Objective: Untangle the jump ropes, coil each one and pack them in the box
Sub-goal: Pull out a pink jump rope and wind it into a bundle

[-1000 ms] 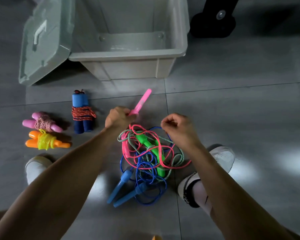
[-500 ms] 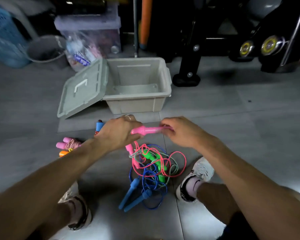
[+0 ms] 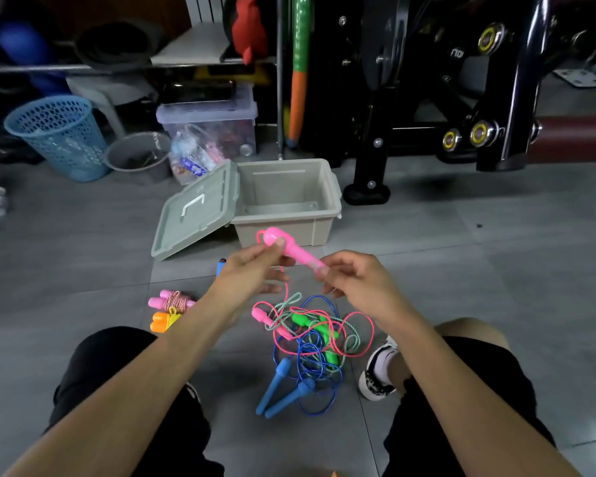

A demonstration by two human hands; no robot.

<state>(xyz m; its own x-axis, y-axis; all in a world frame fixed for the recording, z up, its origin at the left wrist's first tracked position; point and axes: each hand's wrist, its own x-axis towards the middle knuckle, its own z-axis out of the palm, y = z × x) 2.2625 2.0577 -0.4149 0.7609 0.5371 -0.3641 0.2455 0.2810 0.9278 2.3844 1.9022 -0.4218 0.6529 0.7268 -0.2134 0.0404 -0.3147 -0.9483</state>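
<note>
Pink handle (image 3: 289, 251) up in the air, just in front of the box (image 3: 286, 201). Left hand (image 3: 252, 273) pinching its fat end between thumb and fingertips, right hand (image 3: 355, 280) gripping the thin end. Pink cord (image 3: 324, 333) trailing down from the handle into the tangle (image 3: 310, 342) on the floor (image 3: 496, 270), nearer than the box. Still knotted in there: green handles (image 3: 315, 325), blue handles (image 3: 283, 390), blue cord, a pale twisted rope and the second pink handle (image 3: 260, 315). Looks like three ropes left to free. Left of the tangle, two wrapped bundles, one pink (image 3: 171, 301), one orange (image 3: 164, 320), plus a blue tip (image 3: 220, 266) of something peeking out behind the left hand. Box open, lid (image 3: 197, 210) leaning on its left side, nothing visible inside. So: coiling partly done, packing not begun, by the look of it.
</note>
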